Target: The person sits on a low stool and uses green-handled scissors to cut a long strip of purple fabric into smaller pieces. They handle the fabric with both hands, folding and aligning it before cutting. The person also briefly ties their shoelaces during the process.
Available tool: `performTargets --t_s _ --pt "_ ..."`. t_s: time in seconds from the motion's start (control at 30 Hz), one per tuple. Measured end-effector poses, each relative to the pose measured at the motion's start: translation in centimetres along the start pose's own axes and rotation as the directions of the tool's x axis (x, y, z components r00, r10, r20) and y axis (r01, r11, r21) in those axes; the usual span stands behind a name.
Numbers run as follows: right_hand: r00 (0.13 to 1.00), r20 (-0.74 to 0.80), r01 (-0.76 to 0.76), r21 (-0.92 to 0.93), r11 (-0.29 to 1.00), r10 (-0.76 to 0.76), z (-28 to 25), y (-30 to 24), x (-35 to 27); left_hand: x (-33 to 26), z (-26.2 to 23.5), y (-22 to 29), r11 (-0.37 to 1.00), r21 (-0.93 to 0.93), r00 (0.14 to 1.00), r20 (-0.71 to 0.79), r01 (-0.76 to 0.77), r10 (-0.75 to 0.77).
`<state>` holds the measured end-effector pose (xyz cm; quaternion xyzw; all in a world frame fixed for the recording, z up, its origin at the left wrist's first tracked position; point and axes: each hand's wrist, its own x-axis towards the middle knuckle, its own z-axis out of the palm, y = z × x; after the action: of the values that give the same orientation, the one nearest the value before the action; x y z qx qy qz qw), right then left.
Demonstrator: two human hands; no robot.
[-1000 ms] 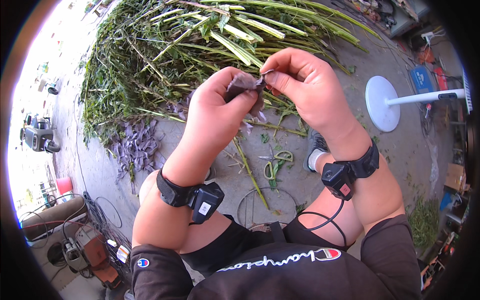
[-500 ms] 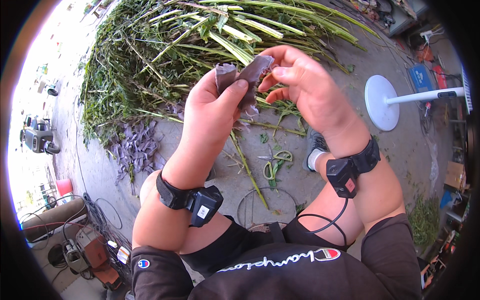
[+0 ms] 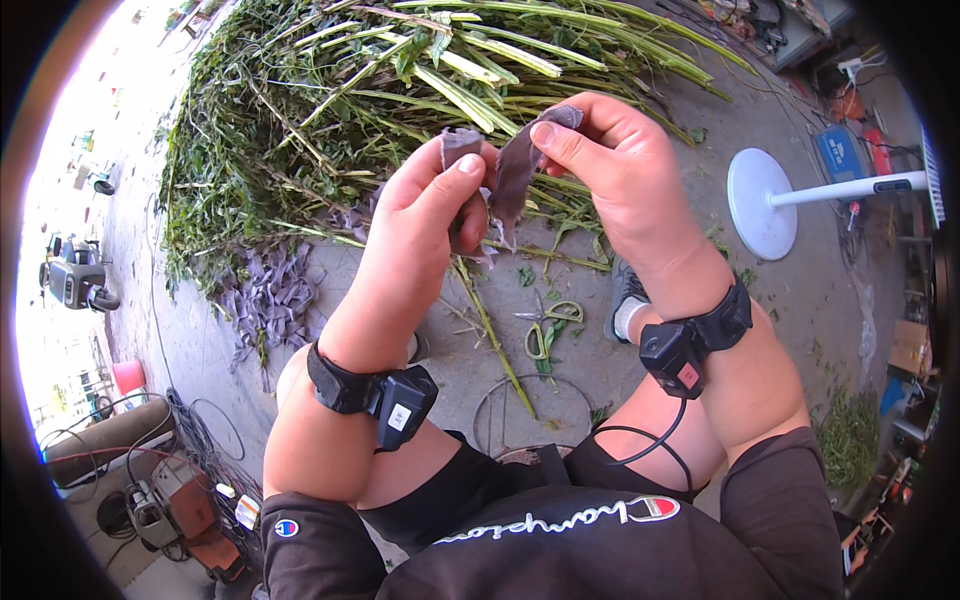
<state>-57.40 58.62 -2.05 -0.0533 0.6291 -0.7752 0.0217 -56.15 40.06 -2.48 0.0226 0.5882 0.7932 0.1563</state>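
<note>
Both my hands are raised in front of the pile of cut green stalks (image 3: 460,95). My left hand (image 3: 425,200) is closed on a short end of grey-purple cloth strip (image 3: 459,145). A longer grey-purple cloth strip (image 3: 515,172) hangs from my right hand (image 3: 625,165), pinched between thumb and fingers. Whether both pieces are one strip I cannot tell. A heap of similar cloth strips (image 3: 268,300) lies on the floor to the left, beside the leaves. Green-handled scissors (image 3: 545,325) rest on the floor below my hands.
A single stalk (image 3: 495,335) and a wire ring (image 3: 480,410) lie between my legs. On the right stands a white round-based stand (image 3: 763,205), near a blue box (image 3: 838,155). Cables (image 3: 205,425) and machinery (image 3: 190,500) sit at the lower left.
My right hand has closed on the longer cloth strip and drawn it to the right, away from my left hand. My left hand has shifted slightly left, still holding cloth.
</note>
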Motion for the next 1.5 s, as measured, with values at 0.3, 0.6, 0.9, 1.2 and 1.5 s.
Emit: performTargets --t_s 0.3,0.6,0.9,1.2,1.5 --pt "0.999 -0.047 0.011 -0.262 0.965 -0.024 1.2 0.5 0.4 0.7 0.4 -0.8 0.824 0.522 0.947 -0.086 -0.222 0.309" --pt "0.999 -0.035 0.006 -0.182 0.983 -0.012 2.9 1.8 0.6 0.9 0.9 -1.2 0.317 0.923 0.901 0.067 -0.219 0.428" --pt "0.992 -0.046 0.099 -0.311 0.945 -0.119 3.0 2.1 0.6 1.4 0.3 -1.5 0.052 0.956 0.846 0.228 -0.288 0.483" --pt "0.988 0.118 -0.048 -0.358 0.933 0.097 2.8 0.0 0.0 2.1 -0.2 -2.9 -0.271 0.953 0.862 0.245 -0.131 0.444" --pt "0.973 0.187 0.016 -0.638 0.77 0.134 2.9 -0.1 -0.5 2.3 0.2 -4.0 -0.348 0.935 0.853 0.237 -0.071 0.464"
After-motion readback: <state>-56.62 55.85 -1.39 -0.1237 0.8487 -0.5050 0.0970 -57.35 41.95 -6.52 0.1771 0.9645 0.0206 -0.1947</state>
